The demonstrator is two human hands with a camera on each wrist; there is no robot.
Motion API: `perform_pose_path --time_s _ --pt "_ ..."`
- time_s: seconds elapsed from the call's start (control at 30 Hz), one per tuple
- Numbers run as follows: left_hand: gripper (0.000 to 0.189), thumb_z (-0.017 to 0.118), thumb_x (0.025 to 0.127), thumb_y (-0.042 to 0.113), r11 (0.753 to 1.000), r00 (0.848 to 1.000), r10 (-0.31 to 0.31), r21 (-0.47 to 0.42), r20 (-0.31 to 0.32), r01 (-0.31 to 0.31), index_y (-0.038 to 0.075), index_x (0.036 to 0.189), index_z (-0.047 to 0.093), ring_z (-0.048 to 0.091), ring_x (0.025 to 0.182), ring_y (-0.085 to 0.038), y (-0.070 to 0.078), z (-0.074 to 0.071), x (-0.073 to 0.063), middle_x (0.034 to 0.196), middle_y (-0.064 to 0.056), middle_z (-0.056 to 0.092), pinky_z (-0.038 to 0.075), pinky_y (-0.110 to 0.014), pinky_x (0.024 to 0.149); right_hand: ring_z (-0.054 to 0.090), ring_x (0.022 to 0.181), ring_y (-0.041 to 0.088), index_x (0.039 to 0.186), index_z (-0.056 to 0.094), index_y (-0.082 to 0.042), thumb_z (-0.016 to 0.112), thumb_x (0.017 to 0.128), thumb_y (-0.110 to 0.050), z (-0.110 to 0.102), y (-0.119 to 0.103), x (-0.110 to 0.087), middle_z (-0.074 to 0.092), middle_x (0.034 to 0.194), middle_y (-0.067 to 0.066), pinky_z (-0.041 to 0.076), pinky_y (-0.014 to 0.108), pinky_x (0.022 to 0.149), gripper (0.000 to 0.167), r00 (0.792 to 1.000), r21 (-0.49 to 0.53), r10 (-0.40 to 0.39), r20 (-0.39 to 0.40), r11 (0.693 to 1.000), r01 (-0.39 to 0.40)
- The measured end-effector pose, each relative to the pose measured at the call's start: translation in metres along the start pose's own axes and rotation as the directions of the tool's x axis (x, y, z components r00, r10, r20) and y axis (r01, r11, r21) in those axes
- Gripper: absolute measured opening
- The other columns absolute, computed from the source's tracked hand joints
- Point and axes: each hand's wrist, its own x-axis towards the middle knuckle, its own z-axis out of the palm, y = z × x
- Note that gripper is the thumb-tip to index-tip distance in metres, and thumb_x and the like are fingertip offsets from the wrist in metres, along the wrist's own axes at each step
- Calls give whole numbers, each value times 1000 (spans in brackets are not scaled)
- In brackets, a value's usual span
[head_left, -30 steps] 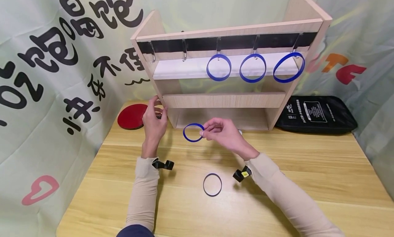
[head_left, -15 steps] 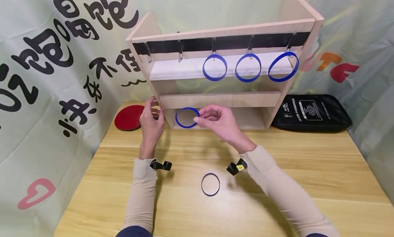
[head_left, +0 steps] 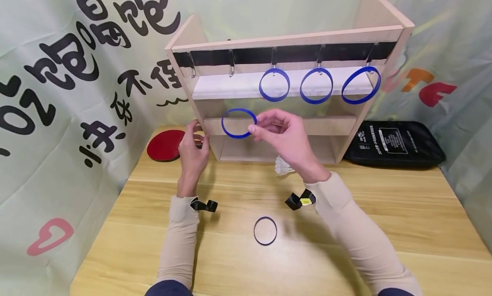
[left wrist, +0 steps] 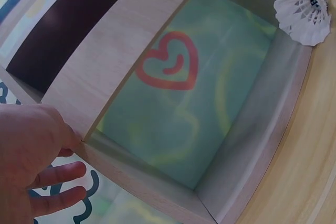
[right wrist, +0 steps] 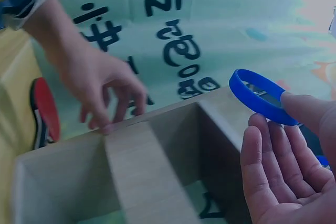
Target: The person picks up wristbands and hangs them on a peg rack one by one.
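My right hand point(head_left: 286, 136) pinches a blue wristband point(head_left: 239, 123) between thumb and fingers, holding it up before the shelf's middle crossbar. In the right wrist view the blue band point(right wrist: 262, 103) stands clear of the wood. My left hand point(head_left: 193, 155) grips the left side panel of the wooden shelf point(head_left: 280, 126) near that crossbar, thumb in front and some fingertips hidden. Three blue wristbands hang from hooks on the black strip point(head_left: 251, 55): a left one point(head_left: 274, 84), a middle one point(head_left: 316, 86) and a right one point(head_left: 361, 85). The two left hooks hold nothing.
A dark thin ring point(head_left: 265, 230) lies on the wooden table point(head_left: 230, 262). A red paddle point(head_left: 166, 145) lies left of the shelf, a black case point(head_left: 396, 143) right of it. A white shuttlecock point(head_left: 282, 166) sits by the shelf's base, partly behind my right hand.
My right hand has lifted the blue wristband from near the table up to the middle crossbar, uncovering the shuttlecock. My left hand has stayed on the side panel.
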Motion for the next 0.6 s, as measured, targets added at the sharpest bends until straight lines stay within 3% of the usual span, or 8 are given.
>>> perform_pose_path --time_s 0.3,0.6 --pt "43 72 104 7 1000 1000 7 -6 -11 -7 1 145 60 77 93 -40 -1 0 0 125 -23 76 68 -56 81 81 81 17 111 78 -11 88 93 -11 5 -26 13 83 99 0 68 29 84 20 994 45 -88 -63 995 90" --pt "45 72 104 9 1000 1000 -3 -14 1 3 1 146 59 76 93 -41 1 1 1 127 -24 75 68 -58 84 81 83 18 108 78 -8 90 90 -10 16 -37 33 82 98 5 70 32 79 22 978 125 -122 -168 982 144"
